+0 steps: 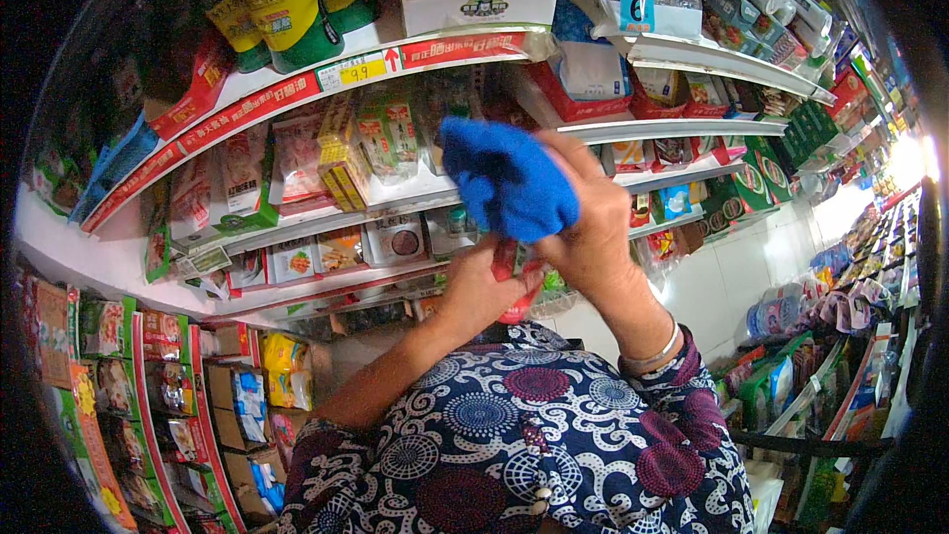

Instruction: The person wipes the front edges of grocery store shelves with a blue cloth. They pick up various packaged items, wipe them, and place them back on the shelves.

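A blue cloth is held in my right hand, raised in front of the shelves. Just below it, my left hand grips a red bottle, upright and close to my chest. The cloth's lower edge meets or overlaps the bottle's top, so that end is hidden. Behind both hands run shelves of packaged food, partly covered by the cloth.
An upper shelf holds green and yellow pouches and a white display carton. Lower shelves bear bagged goods and yellow boxes. More racks stand at the lower left and right, with a tiled floor between shelves on the right.
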A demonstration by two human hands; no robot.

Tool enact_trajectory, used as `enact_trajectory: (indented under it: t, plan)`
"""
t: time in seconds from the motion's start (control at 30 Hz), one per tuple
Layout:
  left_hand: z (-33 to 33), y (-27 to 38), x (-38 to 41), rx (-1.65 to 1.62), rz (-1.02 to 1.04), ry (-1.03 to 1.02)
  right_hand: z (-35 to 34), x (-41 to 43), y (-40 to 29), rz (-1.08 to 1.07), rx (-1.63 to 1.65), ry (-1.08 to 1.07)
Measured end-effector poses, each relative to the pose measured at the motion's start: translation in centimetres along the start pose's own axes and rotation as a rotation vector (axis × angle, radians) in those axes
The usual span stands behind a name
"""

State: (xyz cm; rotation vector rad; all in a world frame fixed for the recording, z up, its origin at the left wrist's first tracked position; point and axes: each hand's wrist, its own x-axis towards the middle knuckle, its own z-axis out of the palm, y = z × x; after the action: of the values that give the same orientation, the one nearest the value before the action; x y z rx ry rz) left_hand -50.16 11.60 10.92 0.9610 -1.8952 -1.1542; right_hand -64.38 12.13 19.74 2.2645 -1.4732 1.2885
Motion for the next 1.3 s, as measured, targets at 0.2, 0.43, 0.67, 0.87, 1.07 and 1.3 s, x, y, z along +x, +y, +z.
enact_trajectory:
  t: [0.2,0.43,0.67,0.87,1.07,1.3]
  plan:
    - [-1.1,-0.4,-1.2,-0.713,-0.248,-0.053,-0.1,-3.4,0.2,-0.006,0.094,-0.168]
    - [-2.1,-2.1,-1.8,-0.927,-0.249,0.007,0.1,-7.7,0.5,0.279,0.495,-0.133]
    - [-2.3,0.1,-2.1,-0.815,-0.21,-0.181,1.0,-8.9,2.9,1.041,1.349,-0.034]
    - [-1.0,-0.2,-2.9,-0.701,-0.244,-0.393,1.2,-5.8,4.4,1.075,1.531,-0.214]
    - [-1.2,1.0,-2.0,-0.849,-0.302,-0.347,1.5,-8.4,7.7,0.707,1.019,-0.511]
    - [-3.2,5.5,1.0,-0.899,-0.364,0.036,-1.5,-8.9,9.5,0.297,1.222,-0.63]
